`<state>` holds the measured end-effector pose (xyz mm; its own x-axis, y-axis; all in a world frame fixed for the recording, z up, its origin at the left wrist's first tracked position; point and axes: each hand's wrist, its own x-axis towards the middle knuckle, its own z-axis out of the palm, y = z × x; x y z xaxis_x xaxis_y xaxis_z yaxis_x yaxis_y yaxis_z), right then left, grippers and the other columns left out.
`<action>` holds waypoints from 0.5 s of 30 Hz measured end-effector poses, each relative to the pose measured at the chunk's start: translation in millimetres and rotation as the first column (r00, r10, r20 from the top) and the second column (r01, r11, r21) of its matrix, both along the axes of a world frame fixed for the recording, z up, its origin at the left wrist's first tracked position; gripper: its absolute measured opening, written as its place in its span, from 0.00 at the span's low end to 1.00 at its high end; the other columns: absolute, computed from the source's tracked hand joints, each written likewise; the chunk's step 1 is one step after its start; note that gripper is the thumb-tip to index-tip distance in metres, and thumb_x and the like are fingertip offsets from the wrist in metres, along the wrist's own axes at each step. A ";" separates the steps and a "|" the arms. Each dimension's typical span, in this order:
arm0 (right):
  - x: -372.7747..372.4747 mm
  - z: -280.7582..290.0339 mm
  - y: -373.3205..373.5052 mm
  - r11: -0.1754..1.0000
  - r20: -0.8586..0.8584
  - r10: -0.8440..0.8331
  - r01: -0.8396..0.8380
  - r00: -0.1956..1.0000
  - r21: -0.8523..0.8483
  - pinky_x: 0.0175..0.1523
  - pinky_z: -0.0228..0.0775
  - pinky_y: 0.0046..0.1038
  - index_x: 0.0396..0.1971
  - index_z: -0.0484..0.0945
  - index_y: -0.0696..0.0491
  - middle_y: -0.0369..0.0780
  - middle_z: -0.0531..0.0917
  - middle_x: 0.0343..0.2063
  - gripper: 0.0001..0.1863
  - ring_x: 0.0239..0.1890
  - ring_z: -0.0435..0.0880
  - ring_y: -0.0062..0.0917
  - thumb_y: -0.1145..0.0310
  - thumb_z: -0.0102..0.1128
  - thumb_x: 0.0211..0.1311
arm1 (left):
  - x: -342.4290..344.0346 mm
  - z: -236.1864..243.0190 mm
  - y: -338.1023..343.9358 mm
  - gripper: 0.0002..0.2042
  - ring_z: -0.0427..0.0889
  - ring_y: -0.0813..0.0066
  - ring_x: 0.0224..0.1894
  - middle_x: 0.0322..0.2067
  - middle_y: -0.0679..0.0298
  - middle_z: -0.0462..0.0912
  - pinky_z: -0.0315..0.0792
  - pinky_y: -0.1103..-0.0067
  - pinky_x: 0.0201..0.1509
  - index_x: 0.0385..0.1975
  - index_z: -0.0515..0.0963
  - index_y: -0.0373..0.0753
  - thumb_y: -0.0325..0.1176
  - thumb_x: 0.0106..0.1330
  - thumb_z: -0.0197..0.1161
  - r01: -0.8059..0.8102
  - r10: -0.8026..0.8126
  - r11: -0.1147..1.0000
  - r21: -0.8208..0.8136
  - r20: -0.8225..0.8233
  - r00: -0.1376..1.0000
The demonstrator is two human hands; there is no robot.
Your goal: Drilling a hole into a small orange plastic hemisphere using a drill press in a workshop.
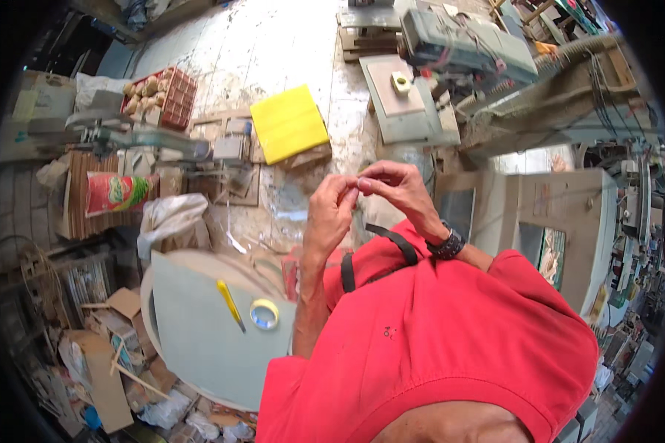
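My left hand (331, 210) and my right hand (400, 190) meet at the middle of the view, fingertips pinched together on something too small to make out. The right wrist carries a dark watch (445, 244). Below and left of my hands, a pale grey sheet (192, 332) lies on a rounded surface, with a yellow utility knife (230, 304) and a roll of tape (264, 314) on it. A bright yellow square pad (288, 123) rests on a low pile beyond my hands.
A red crate (181, 96) of small items, a red sack (122, 193) and a white bag (171, 221) stand at left, with scrap cardboard (96, 376) lower down. Machinery (465, 52) and a board (384, 125) are ahead at right; a beige cabinet (561, 199) stands at my right.
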<state>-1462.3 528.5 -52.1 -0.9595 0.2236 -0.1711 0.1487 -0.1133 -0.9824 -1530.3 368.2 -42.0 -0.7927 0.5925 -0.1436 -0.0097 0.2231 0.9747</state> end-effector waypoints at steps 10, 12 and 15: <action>-116.8 8.6 102.8 0.693 -0.410 -0.246 0.455 0.878 0.560 0.35 0.74 0.22 0.38 0.86 0.51 0.40 0.82 0.39 0.13 0.30 0.81 0.23 0.81 0.67 0.51 | -134.9 -14.4 135.6 0.09 0.80 0.83 0.28 0.37 0.64 0.82 0.69 0.87 0.15 0.45 0.78 0.34 0.30 0.70 0.56 0.028 -0.115 0.979 0.203 0.436 0.893; -117.8 11.6 119.6 0.579 -0.475 -0.248 0.522 0.844 0.626 0.35 0.74 0.24 0.38 0.86 0.52 0.40 0.82 0.41 0.14 0.31 0.80 0.25 0.81 0.68 0.49 | -152.4 -10.7 158.6 0.11 0.80 0.82 0.28 0.37 0.63 0.82 0.70 0.86 0.15 0.48 0.76 0.33 0.31 0.71 0.56 0.116 -0.203 0.969 0.216 0.439 0.875; -100.7 13.4 135.6 0.428 -0.567 -0.338 0.659 0.751 0.618 0.37 0.73 0.25 0.39 0.84 0.54 0.43 0.82 0.41 0.13 0.33 0.80 0.27 0.81 0.66 0.52 | -178.6 -23.3 189.1 0.18 0.81 0.76 0.33 0.39 0.55 0.82 0.72 0.84 0.19 0.55 0.71 0.30 0.38 0.73 0.52 0.161 -0.260 0.960 0.229 0.517 0.815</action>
